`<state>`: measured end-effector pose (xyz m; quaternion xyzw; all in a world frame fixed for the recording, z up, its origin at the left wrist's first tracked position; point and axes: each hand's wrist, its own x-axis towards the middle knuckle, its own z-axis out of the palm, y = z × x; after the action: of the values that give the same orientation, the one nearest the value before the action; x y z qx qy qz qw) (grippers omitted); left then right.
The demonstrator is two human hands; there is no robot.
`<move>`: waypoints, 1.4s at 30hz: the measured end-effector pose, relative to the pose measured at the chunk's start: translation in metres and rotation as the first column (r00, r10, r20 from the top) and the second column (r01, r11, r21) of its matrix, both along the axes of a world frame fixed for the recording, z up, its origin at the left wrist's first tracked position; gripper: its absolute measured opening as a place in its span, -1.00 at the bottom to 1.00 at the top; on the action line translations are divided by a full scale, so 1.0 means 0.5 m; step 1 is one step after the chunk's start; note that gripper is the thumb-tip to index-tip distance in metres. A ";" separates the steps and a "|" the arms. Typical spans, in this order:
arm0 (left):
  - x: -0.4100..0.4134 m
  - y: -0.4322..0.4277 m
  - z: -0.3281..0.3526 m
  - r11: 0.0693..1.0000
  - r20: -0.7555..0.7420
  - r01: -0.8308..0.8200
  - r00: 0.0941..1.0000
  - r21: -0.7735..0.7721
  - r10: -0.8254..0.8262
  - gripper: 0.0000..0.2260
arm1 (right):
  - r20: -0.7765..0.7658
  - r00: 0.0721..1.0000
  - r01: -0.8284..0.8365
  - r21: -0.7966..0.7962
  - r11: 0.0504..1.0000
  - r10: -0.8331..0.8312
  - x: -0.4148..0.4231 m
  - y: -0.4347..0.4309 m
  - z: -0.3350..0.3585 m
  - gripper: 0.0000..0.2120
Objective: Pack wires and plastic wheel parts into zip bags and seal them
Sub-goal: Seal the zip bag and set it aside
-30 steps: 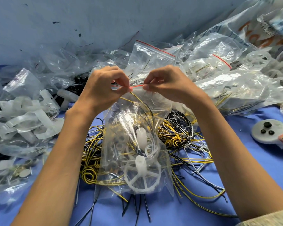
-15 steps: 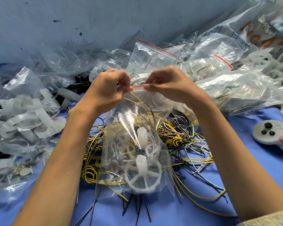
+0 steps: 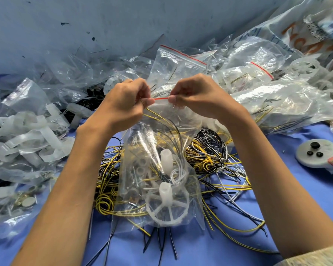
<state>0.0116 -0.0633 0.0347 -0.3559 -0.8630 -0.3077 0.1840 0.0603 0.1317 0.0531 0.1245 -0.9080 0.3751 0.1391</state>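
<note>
Above the blue bench (image 3: 277, 217), the left hand (image 3: 123, 104) pinches one end of the zip bag (image 3: 142, 189), the right hand (image 3: 198, 98) the other, likely to press its red strip (image 3: 161, 98) closed. It hangs down, so the wires (image 3: 162, 122) and wheel (image 3: 166, 208) sit low inside.

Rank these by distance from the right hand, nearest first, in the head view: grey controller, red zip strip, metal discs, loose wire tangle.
1. red zip strip: pinched by the right hand.
2. wire tangle: on the table below its wrist.
3. grey controller: far right.
4. metal discs: far left, bagged.
</note>
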 end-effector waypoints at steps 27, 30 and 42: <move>0.011 -0.032 0.021 0.981 0.300 0.036 0.949 0.192 -0.093 -0.72 | 0.047 0.998 -0.048 0.154 0.987 0.041 0.018 0.009 0.010 -0.91; 0.012 -0.026 0.022 0.976 0.293 0.043 0.950 0.212 -0.105 -0.65 | -0.010 1.000 -0.022 0.234 0.972 0.025 0.018 0.004 0.012 -0.93; 0.034 -0.004 0.040 0.990 0.216 0.116 0.968 0.076 -0.130 -0.92 | -0.147 0.987 -0.023 0.272 0.962 0.065 0.020 -0.030 0.009 -0.93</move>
<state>0.0285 -0.0652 0.0546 -0.3663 -0.8443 -0.3831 0.0787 0.0702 0.1167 0.0577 0.1914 -0.9341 0.2403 0.1822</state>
